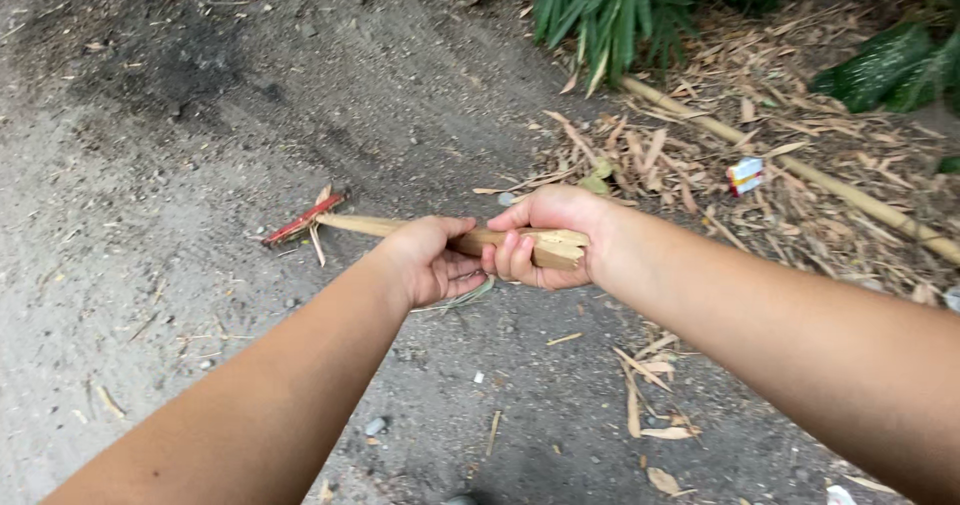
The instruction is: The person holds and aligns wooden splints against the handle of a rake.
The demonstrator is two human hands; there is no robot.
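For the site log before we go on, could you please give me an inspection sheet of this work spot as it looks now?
Surface: bare grey dirt ground, darker patch at upper left.
Job's things: split bamboo stick, pale, held level above the ground; a reddish strip at its far end.
Clutter: dry leaves, small stones, a small red and white packet.
Grippers: left hand and right hand both closed around the stick, side by side.
Cables: nothing seen.
Surroundings: green plants, a long bamboo pole lying on the litter.
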